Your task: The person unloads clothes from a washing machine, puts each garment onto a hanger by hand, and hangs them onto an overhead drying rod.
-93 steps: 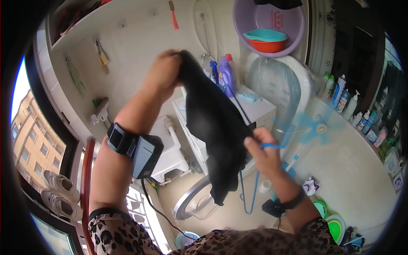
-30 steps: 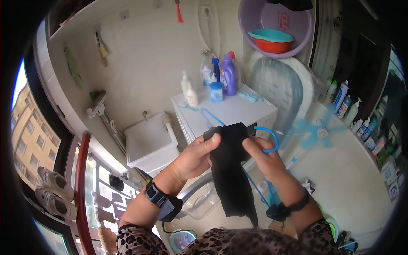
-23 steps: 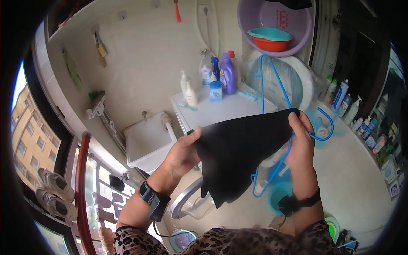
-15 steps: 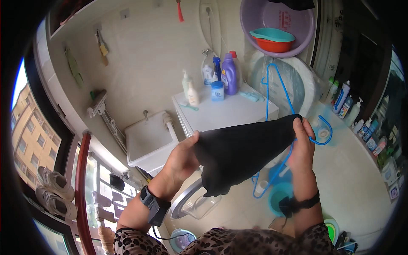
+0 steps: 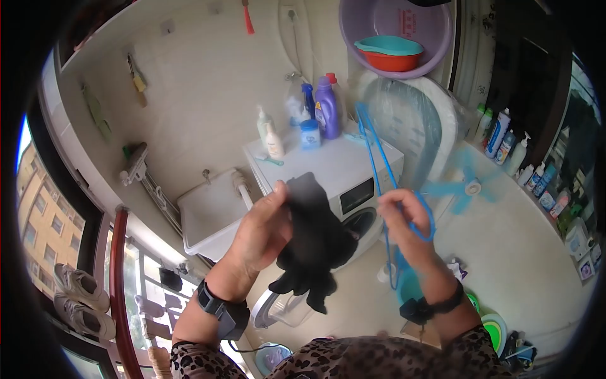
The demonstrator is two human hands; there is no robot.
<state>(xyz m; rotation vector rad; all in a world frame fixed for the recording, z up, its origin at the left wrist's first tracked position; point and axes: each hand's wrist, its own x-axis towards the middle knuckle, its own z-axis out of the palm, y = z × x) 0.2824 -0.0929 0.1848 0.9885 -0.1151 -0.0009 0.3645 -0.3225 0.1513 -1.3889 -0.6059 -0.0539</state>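
A black cloth garment (image 5: pixel 315 237) hangs down in front of me, bunched and slightly blurred. My left hand (image 5: pixel 260 230) is closed on its upper left edge, thumb pressed against the fingers. To the right, my right hand (image 5: pixel 407 222) has its fingers curled around a blue clothes hanger (image 5: pixel 390 165). The hanger stands almost on end, its narrow frame reaching above and below the hand and its hook on the right. A gap separates the right fingertips from the garment.
Behind the garment stands a washing machine (image 5: pixel 297 169) with its door open and detergent bottles (image 5: pixel 326 110) on top. A white sink (image 5: pixel 211 205) is at left. Basins (image 5: pixel 346 31) hang at upper right. More bottles (image 5: pixel 499 134) line the right ledge; tubs (image 5: pixel 495 331) sit low at right.
My right hand has let go of the garment, which was stretched between both hands and now droops from the left. The hanger has turned and moved left with the right hand.
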